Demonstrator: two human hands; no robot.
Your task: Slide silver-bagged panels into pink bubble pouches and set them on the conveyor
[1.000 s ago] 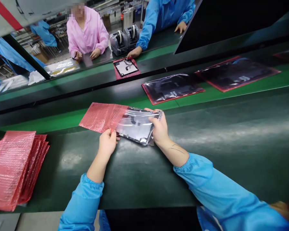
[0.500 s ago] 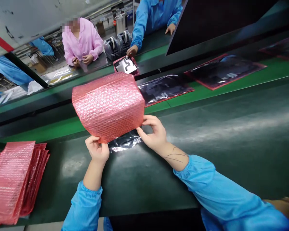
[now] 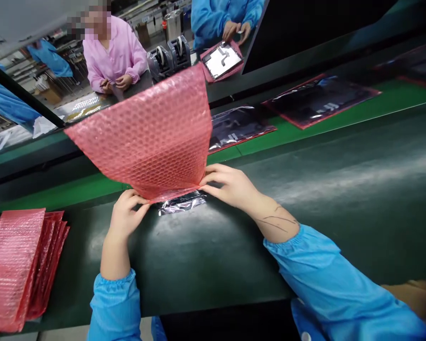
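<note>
A pink bubble-wrap bag point(image 3: 152, 137) stands tilted up off the dark bench point(image 3: 305, 199), its lower edge pinched at both ends. My left hand point(image 3: 126, 218) grips the lower left corner and my right hand point(image 3: 230, 185) grips the lower right corner. A shiny silver-black anti-static pouch point(image 3: 181, 203) pokes out from the bag's lower edge, between my two hands; most of it is hidden inside the bag.
A stack of pink bubble-wrap bags point(image 3: 17, 265) lies at the left. Bagged dark items point(image 3: 319, 99) point(image 3: 237, 125) rest on the green conveyor point(image 3: 394, 97). Across it, a person in pink point(image 3: 113, 52) and another in blue point(image 3: 227, 19) work beside tape dispensers point(image 3: 170, 52).
The bubble-wrap bag has swung from lying flat to standing up toward me, and the silver pouch has slid almost fully inside it. Across the conveyor, the worker in blue lifted a tray.
</note>
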